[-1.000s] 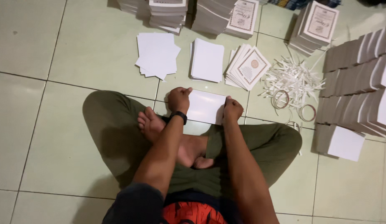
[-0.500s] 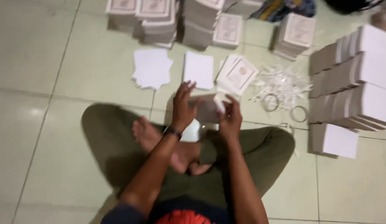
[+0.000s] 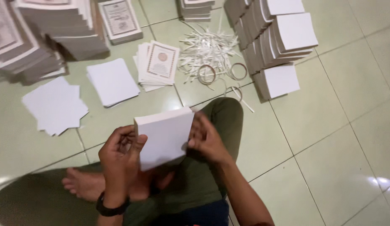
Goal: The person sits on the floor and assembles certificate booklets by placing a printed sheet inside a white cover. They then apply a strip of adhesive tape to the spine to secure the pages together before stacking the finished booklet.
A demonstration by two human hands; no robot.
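Both hands hold a thick white block of stacked pages (image 3: 165, 136) up over my lap. My left hand (image 3: 119, 157) grips its left edge, with a black watch on that wrist. Fingers of my right hand (image 3: 206, 140) press on its right edge. I sit cross-legged on the tiled floor in green trousers, one bare foot (image 3: 80, 186) showing below the left hand.
White sheet piles (image 3: 56, 105) (image 3: 112, 81) and printed covers (image 3: 158, 63) lie ahead. Paper strips (image 3: 206, 51) and tape rings (image 3: 206, 74) lie beyond my knee. Rows of white blocks (image 3: 278, 37) stand at the right, tall stacks (image 3: 44, 33) at the left.
The white block came up from the floor into both hands over my lap. The view swung to the right and closer to the stacks.
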